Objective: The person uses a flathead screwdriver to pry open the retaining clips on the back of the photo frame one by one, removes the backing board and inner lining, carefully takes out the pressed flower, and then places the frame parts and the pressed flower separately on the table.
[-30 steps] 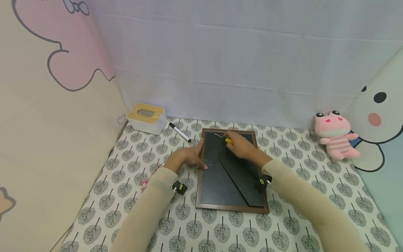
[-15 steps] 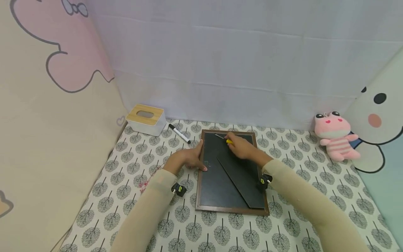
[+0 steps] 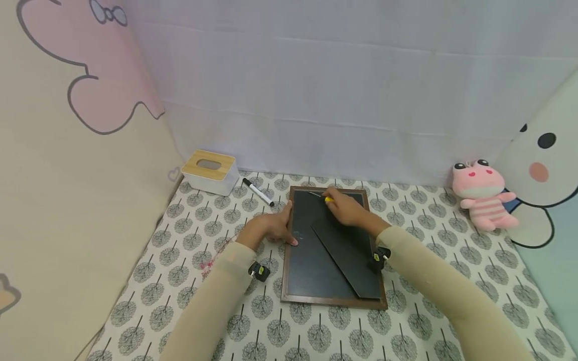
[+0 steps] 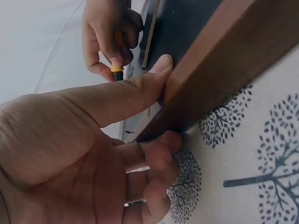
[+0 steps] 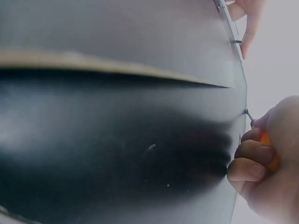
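one brown wooden frame (image 3: 331,302) lies flat between both arms, its smooth dark panel (image 3: 311,271) set inside the rim; a thinner dark board (image 3: 354,263) with a straight, pale edge slants across it just below the right hand (image 3: 346,208). that hand is palm-down, its fingers curled round a yellow-handled tool (image 3: 329,199) whose slim metal shaft (image 3: 314,194) points out to its left near the frame's far side. the left hand (image 3: 273,225) grips the frame's left side, thumb pressed on the rim, the bent fingers at the outer wall. both forearms reach forward in cream sleeves (image 3: 205,303), a small black device (image 3: 259,271) at each wrist. faint marks (image 3: 297,235) by the left thumb are too small to make out. beyond the left hand and to its left lie a white marker (image 3: 258,192) with black ends and a white box (image 3: 205,184) with a wood-grain lid and oval slot; well right of the right hand sits a pink plush frog (image 3: 483,203) with a striped body. a cloth (image 3: 289,321) printed with dark trees spreads beneath the frame.
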The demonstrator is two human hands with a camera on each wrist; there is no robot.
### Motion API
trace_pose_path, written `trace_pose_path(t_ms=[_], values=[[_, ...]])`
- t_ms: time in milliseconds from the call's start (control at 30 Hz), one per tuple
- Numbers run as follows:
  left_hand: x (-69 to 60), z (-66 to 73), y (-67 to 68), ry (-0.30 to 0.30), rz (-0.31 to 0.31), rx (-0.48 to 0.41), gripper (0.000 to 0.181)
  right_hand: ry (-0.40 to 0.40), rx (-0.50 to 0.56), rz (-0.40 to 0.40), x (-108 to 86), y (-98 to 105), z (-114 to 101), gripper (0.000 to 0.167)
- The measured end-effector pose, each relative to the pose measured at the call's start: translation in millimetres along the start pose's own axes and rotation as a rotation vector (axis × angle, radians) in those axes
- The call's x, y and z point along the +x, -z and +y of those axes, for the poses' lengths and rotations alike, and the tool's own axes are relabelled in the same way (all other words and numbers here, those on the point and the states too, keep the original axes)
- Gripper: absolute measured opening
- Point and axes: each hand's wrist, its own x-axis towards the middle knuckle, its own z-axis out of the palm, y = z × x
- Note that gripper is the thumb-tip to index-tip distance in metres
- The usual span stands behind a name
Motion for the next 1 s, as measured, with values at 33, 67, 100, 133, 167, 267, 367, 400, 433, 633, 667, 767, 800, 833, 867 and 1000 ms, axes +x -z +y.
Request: trace_pose_path(t_ms=[33, 67, 100, 133, 167, 267, 367, 400, 433, 633, 667, 767, 800, 833, 867, 1000], values=[[0.3, 0.4, -0.2, 0.006, 0.002, 0.006, 0.135, 0.002, 0.011, 0.002, -0.1, 1, 0, 0.033], [0.4, 0.8, -0.5, 0.015, 0.005, 0.016, 0.135, 0.006, 0.022, 0.004, 0.4, 2, 1, 0.033], [0.5, 1.3, -0.6, 0.021, 0.005, 0.022, 0.136, 0.009, 0.035, 0.004, 1.4, 3, 2, 0.034], [0.5, 1.7, -0.6, 0.026, 0.006, 0.029, 0.136, 0.01, 0.05, 0.004, 2.5, 4, 3, 0.034], [0.5, 2.2, -0.6, 0.029, 0.006, 0.032, 0.136, 0.009, 0.071, 0.003, 3.8, 6, 4, 0.035], [0.8, 2.7, -1.0, 0.027, 0.006, 0.032, 0.135, -0.009, 0.128, -0.006, 8.4, 12, 8, 0.035], [1.1, 2.4, -1.6, 0.029, 0.002, 0.032, 0.135, -0.028, 0.187, -0.032, 13.4, 18, 10, 0.034], [1.2, 2.4, -1.8, 0.033, 0.0, 0.033, 0.135, -0.032, 0.198, -0.039, 14.9, 20, 11, 0.033], [1.2, 2.5, -1.9, 0.04, -0.004, 0.035, 0.135, -0.035, 0.212, -0.044, 16.6, 21, 11, 0.033], [0.6, 3.8, -1.4, 0.045, 0.008, 0.06, 0.136, -0.073, 0.31, -0.076, 26.7, 35, 16, 0.035], [0.6, 3.9, -1.5, 0.043, 0.011, 0.062, 0.136, -0.089, 0.334, -0.089, 29.1, 38, 17, 0.035], [0.3, 4.8, -0.9, 0.042, 0.013, 0.063, 0.138, -0.131, 0.383, -0.129, 36.3, 44, 21, 0.036], [0.2, 5.2, -0.5, 0.045, 0.014, 0.07, 0.138, -0.139, 0.392, -0.142, 38.6, 46, 22, 0.036], [0.0, 5.6, -0.4, 0.048, 0.014, 0.075, 0.138, -0.148, 0.407, -0.155, 40.9, 47, 25, 0.036], [-0.3, 6.0, -0.4, 0.05, 0.012, 0.083, 0.138, -0.156, 0.432, -0.17, 42.4, 48, 27, 0.036], [-0.6, 7.5, 0.0, 0.053, -0.001, 0.12, 0.137, -0.18, 0.516, -0.22, 46.3, 50, 34, 0.037]])
